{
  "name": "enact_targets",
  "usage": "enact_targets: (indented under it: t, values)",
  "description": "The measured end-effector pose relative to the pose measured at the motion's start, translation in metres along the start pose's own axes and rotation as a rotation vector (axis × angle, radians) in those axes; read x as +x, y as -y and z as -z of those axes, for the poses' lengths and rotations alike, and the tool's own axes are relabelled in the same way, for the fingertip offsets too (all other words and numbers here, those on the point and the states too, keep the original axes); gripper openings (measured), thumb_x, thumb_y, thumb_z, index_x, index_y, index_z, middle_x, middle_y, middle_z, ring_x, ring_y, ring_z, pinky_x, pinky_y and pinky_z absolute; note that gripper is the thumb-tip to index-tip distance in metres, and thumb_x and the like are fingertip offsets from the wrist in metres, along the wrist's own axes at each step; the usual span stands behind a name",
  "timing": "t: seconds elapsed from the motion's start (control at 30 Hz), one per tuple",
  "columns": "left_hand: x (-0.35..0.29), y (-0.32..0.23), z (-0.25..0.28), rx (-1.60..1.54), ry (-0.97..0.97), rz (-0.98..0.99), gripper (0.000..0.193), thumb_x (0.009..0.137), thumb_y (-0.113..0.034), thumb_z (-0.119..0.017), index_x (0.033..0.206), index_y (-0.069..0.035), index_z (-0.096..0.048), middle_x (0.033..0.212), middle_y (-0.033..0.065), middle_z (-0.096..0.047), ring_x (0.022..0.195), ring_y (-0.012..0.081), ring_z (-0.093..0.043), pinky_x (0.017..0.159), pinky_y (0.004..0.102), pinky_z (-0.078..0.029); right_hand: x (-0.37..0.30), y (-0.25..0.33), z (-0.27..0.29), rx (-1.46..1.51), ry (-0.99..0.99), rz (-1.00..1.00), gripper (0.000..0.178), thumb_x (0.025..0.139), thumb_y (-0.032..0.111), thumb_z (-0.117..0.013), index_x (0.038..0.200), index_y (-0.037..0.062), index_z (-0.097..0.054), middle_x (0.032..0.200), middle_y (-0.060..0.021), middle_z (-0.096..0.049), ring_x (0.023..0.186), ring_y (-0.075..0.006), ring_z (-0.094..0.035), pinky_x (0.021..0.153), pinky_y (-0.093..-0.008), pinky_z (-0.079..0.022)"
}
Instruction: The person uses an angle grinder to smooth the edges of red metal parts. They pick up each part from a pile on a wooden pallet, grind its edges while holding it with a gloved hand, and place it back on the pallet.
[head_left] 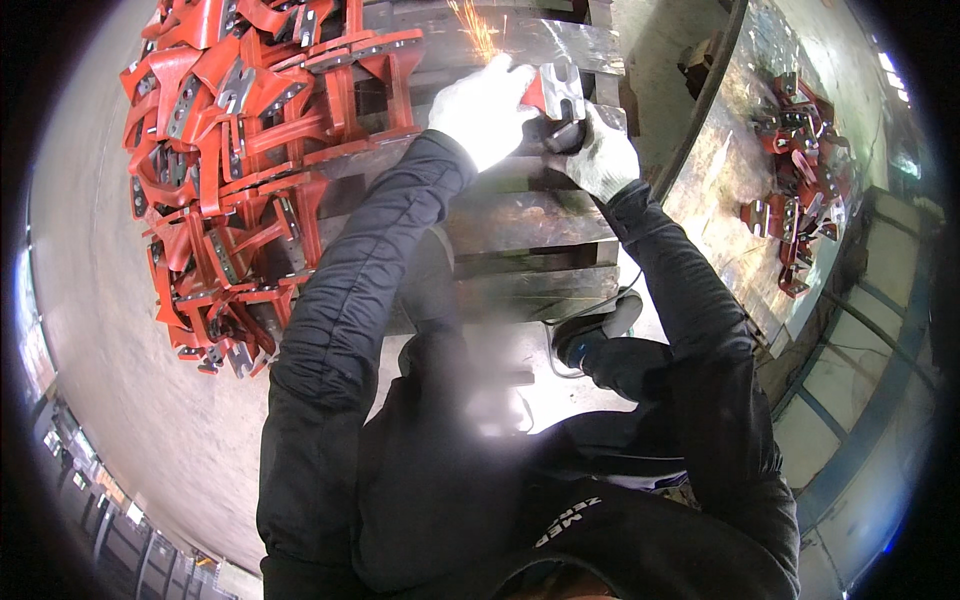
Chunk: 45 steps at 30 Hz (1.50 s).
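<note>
My left hand, in a white glove, is closed on a red metal bracket with a bare, notched grey end. Close to its right, my gloved right hand is closed round a dark, rounded tool that looks like a grinder, mostly hidden by the fingers and the bracket. Orange sparks fly off past the left hand, toward the far side. Both hands are over a wooden pallet; where bracket and tool meet is hidden.
A large heap of red metal brackets covers the pallet's left side. To the right, a worn board carries a smaller pile of red and dark parts. A cable loops beside my shoe, below the pallet's near edge.
</note>
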<state>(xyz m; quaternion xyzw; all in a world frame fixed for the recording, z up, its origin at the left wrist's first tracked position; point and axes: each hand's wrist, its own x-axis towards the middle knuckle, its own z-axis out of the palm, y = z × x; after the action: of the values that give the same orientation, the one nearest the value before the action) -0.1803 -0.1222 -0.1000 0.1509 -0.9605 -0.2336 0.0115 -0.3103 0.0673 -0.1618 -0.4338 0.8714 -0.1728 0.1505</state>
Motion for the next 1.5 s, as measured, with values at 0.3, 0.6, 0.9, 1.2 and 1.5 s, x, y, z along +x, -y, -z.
enact_targets:
  t: [0.3, 0.6, 0.9, 1.2, 1.5]
  values:
    - [-0.002, 0.006, -0.007, 0.014, -0.066, -0.023, 0.051, 0.093, -0.033, -0.064, 0.137, -0.010, -0.054, 0.125, 0.0156, -0.058, 0.101, 0.0360, -0.068, 0.084, 0.0440, -0.057, 0.029, 0.002, 0.000, 0.191, 0.073, -0.085, 0.093, 0.076, 0.053, -0.082, 0.150, 0.0147, -0.040, 0.124, -0.0206, -0.069, 0.111, -0.0358, -0.069, 0.095, -0.0407, -0.054]
    - [-0.003, 0.007, -0.009, 0.026, -0.081, -0.026, 0.048, 0.093, -0.031, -0.064, 0.135, -0.010, -0.055, 0.121, 0.0150, -0.058, 0.100, 0.0361, -0.068, 0.082, 0.0447, -0.057, 0.044, -0.018, -0.021, 0.254, 0.035, -0.001, 0.089, 0.077, 0.049, -0.082, 0.148, 0.0140, -0.041, 0.115, -0.0196, -0.071, 0.105, -0.0374, -0.069, 0.092, -0.0419, -0.055]
    - [-0.002, 0.003, -0.005, 0.010, -0.047, -0.008, 0.048, 0.093, -0.031, -0.064, 0.135, -0.009, -0.055, 0.123, 0.0148, -0.057, 0.103, 0.0368, -0.067, 0.084, 0.0452, -0.057, -0.027, 0.023, 0.019, 0.122, 0.106, -0.206, 0.092, 0.066, 0.036, -0.090, 0.143, 0.0098, -0.048, 0.115, -0.0215, -0.070, 0.108, -0.0360, -0.069, 0.092, -0.0410, -0.055]
    - [-0.002, 0.006, -0.011, 0.028, -0.089, -0.021, 0.050, 0.094, -0.032, -0.063, 0.138, -0.009, -0.053, 0.124, 0.0154, -0.056, 0.105, 0.0362, -0.067, 0.087, 0.0443, -0.056, -0.070, 0.025, -0.003, 0.141, 0.015, -0.182, 0.091, 0.071, 0.035, -0.087, 0.149, 0.0153, -0.044, 0.112, -0.0204, -0.072, 0.100, -0.0370, -0.072, 0.087, -0.0408, -0.058]
    - [0.001, 0.005, -0.010, 0.036, -0.046, -0.027, 0.053, 0.094, -0.034, -0.063, 0.139, -0.009, -0.052, 0.130, 0.0159, -0.055, 0.107, 0.0369, -0.066, 0.089, 0.0446, -0.056, -0.078, 0.013, -0.010, 0.109, -0.041, -0.191, 0.087, 0.072, 0.037, -0.087, 0.148, 0.0216, -0.047, 0.110, -0.0177, -0.073, 0.098, -0.0368, -0.072, 0.086, -0.0423, -0.058]
